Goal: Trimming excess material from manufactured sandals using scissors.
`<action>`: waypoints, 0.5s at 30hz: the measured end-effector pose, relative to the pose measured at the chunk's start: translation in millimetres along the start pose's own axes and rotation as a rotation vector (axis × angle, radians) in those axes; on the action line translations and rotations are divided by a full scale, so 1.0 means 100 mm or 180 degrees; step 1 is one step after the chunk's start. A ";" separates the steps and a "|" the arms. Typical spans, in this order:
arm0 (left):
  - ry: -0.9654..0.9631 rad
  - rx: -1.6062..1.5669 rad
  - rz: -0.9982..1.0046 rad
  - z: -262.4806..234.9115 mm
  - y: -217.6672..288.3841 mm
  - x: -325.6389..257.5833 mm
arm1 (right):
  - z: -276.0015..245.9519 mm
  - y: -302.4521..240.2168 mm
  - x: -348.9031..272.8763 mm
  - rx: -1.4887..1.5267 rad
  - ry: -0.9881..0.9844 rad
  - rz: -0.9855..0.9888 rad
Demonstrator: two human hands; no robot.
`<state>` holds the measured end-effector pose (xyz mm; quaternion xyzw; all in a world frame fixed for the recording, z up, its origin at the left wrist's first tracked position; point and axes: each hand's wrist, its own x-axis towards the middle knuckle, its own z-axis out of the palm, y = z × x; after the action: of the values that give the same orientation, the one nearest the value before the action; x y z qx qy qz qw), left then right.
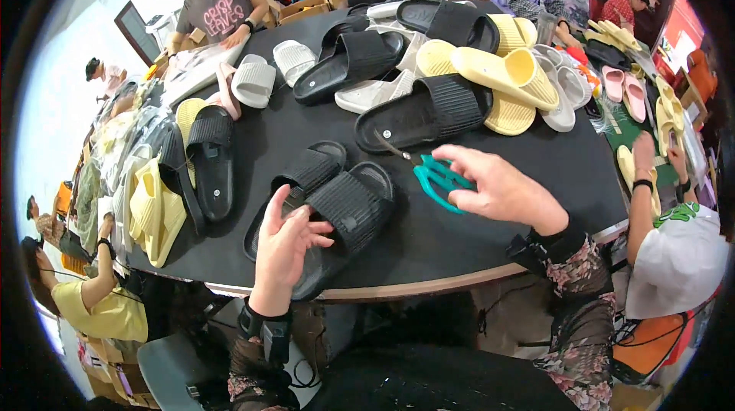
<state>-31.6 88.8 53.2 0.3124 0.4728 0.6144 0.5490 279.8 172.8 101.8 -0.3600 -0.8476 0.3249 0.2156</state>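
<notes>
A pair of black ribbed slide slippers (351,210) lies at the table's near edge. My left hand (285,246) hovers over this pair with fingers spread and nothing visible in them; it hides part of the soles. To its right, my right hand (498,185) grips scissors with teal handles (438,183). Their dark blades point up and left, toward a larger black slipper (429,114). At the left, another black slipper (210,162) leans among yellow ones.
Black, grey and yellow slippers (509,78) pile up across the black table (306,124). Clear plastic bags (122,143) heap at the left. Co-workers sit around: one in a dark T-shirt (222,5) opposite, one in yellow (99,308) at left, one in white (681,258) at right.
</notes>
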 end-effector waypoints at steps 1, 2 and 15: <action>0.0000 0.0000 -0.0008 0.01 0.00 0.00 | 0.00 0.03 0.04 0.0746 -0.0107 0.0228; 0.0034 -0.0069 -0.0090 0.02 0.00 0.00 | -0.01 0.01 0.09 0.1282 -0.0085 0.0126; -0.0147 -0.0321 0.0122 0.08 0.10 0.10 | 0.58 -0.02 0.58 0.1715 0.0143 -0.0435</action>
<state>-30.7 101.3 63.8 0.3074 0.4223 0.6404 0.5630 206.7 192.6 70.5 -0.2388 -0.7479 0.5152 0.3438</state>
